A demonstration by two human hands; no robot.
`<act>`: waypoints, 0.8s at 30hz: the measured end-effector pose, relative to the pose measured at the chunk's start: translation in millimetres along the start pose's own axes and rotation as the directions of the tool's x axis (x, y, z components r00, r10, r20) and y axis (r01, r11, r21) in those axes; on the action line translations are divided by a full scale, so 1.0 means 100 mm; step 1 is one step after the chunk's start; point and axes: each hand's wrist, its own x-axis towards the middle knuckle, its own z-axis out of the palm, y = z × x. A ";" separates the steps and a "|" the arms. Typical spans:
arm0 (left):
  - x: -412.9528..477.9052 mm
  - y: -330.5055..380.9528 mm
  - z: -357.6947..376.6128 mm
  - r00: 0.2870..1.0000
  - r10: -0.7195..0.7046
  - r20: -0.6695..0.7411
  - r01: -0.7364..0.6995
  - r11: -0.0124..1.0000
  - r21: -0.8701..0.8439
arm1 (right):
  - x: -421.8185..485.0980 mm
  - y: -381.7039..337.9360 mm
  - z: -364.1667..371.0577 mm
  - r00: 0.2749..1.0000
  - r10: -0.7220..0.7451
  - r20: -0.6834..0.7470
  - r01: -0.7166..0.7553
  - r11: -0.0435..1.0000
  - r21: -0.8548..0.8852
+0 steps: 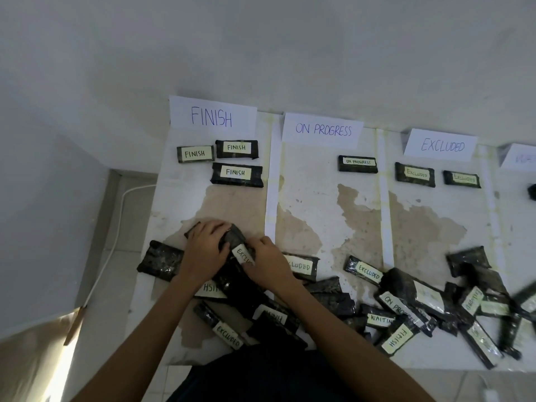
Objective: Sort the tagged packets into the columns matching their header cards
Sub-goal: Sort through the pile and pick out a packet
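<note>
Three FINISH packets (236,147) are laid under the FINISH card (213,117) at the left; at the near end of that column a packet tagged EXCLUDED (232,237) is gripped by the left hand (204,248), fingers curled over its top, and by the right hand (268,261), fingers curled at its tag. One ON PROGRESS packet (358,164) is placed under the ON PROGRESS card (322,130); two EXCLUDED packets (415,174) are set under the EXCLUDED card (441,145); unsorted packets (406,288) are heaped along the near edge.
</note>
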 end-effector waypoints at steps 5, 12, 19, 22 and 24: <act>-0.05 0.01 -0.04 0.999 -0.010 0.041 0.010 1.000 0.011 | -0.05 -0.10 0.14 0.994 -0.048 -0.101 0.030 0.985 -0.170; 0.05 0.24 -0.28 1.000 -0.013 -0.006 0.013 0.999 -0.034 | -0.06 -0.03 -0.18 0.993 0.003 -0.114 -0.004 1.000 -0.004; 0.27 0.80 -0.37 0.995 0.095 -0.027 -0.098 0.990 -0.097 | -0.21 0.54 -1.03 0.983 -0.054 -0.174 0.047 0.998 -0.048; 0.39 1.10 -0.23 0.992 0.121 0.025 -0.118 0.989 -0.090 | -0.27 0.95 -1.33 0.981 -0.053 -0.185 0.040 0.996 -0.078; 0.48 1.31 -0.10 0.989 0.142 0.039 -0.139 0.987 -0.086 | -0.31 1.23 -1.51 0.981 -0.040 -0.189 0.024 0.996 -0.087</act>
